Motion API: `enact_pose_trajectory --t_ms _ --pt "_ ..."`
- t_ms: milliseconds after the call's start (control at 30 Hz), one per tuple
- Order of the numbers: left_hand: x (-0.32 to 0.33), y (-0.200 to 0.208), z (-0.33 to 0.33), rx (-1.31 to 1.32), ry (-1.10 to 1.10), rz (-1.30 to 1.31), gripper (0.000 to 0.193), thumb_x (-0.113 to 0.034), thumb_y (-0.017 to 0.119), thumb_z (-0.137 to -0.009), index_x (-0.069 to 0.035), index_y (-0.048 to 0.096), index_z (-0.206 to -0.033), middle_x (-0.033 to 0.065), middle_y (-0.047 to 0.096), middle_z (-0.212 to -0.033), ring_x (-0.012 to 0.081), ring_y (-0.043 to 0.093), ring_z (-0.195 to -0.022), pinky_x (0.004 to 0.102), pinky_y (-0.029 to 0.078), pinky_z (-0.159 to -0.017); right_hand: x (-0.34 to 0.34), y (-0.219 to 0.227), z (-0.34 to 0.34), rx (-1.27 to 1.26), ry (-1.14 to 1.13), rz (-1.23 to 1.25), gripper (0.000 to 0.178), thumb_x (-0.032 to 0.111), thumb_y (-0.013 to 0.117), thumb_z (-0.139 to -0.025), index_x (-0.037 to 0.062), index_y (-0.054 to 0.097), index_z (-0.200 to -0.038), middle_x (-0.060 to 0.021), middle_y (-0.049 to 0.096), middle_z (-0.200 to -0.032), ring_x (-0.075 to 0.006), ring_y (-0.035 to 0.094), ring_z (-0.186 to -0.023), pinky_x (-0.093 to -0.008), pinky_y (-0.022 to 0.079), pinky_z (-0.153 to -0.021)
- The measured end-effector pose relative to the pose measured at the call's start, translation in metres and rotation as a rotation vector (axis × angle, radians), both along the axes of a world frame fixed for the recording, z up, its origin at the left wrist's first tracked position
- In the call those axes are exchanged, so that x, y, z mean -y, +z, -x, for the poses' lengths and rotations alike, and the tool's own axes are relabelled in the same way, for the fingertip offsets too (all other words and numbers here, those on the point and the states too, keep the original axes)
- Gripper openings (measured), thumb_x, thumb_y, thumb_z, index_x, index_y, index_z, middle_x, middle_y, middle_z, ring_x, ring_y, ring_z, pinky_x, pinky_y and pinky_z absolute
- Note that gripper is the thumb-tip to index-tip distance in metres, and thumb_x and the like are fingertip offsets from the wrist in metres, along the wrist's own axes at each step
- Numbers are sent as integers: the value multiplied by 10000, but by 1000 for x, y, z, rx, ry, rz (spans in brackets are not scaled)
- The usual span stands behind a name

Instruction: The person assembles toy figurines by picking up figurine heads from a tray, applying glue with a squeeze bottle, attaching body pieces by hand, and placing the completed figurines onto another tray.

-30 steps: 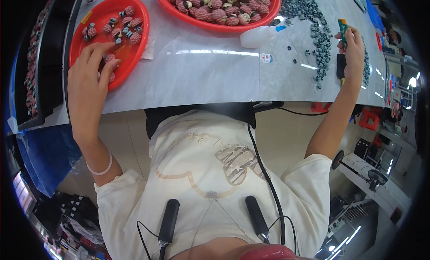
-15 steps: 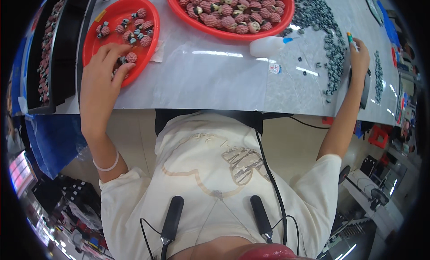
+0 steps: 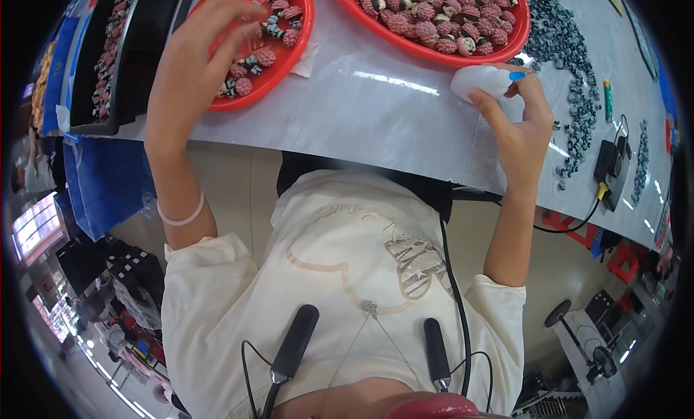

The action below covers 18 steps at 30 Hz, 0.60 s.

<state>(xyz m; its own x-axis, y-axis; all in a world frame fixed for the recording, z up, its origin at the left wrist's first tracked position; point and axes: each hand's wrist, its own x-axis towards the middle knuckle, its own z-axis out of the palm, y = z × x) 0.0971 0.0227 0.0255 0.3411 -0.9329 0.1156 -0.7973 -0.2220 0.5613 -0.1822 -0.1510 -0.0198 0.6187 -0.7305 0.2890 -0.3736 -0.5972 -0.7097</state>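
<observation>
My right hand [image 3: 522,123] grips a white squeeze bottle [image 3: 478,81] with a blue nozzle, thumb on the near side and fingers partly hidden behind it. The bottle is by the near right rim of a large red basin [image 3: 434,56] full of pink, knobbly pieces with dark and cream parts. Over the smaller red tray [image 3: 309,29], my left hand [image 3: 204,54] has its fingers stretched forward and the thumb apart from them. In that tray lie several small clusters [image 3: 265,57] of pink knobbly pieces and dark beads. Nothing shows between the left fingers.
Many dark, shiny beads [image 3: 553,40] spread over the right of the table. Beyond them lie a green stick [image 3: 608,101] and a black device [image 3: 614,166] with a cable. A black bin [image 3: 124,58] of pink pieces stands at the left. A white paper scrap [image 3: 305,60] is beside the small tray.
My right hand has let go of the green stick, moved left and taken hold of the squeeze bottle. My left hand has reached farther into the small tray. The whole view has shifted.
</observation>
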Motion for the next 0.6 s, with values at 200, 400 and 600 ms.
enact_pose_trajectory --t_ms 200,400,600 --pt "38 0 7 217 -239 116 266 -130 493 -878 -19 532 -1117 99 551 -1122 192 535 -1024 308 403 -916 -15 7 12 251 101 -476 290 93 689 -711 -6 559 -950 -74 587 -959 -152 546 -844 -279 433 -742" --pt "91 2 29 89 -324 138 224 -92 471 -862 5 542 -1051 148 538 -1028 257 488 -1036 342 392 -882 -43 6 56 433 156 -750 488 298 659 -783 -36 472 -1087 -151 591 -936 -214 586 -868 -300 474 -743" --pt "110 8 27 84 -336 -98 138 -95 592 -788 20 545 -848 118 564 -828 213 544 -784 300 444 -722 -77 5 115 436 18 -819 489 301 704 -734 -44 514 -1023 -150 583 -926 -226 588 -866 -334 503 -745"
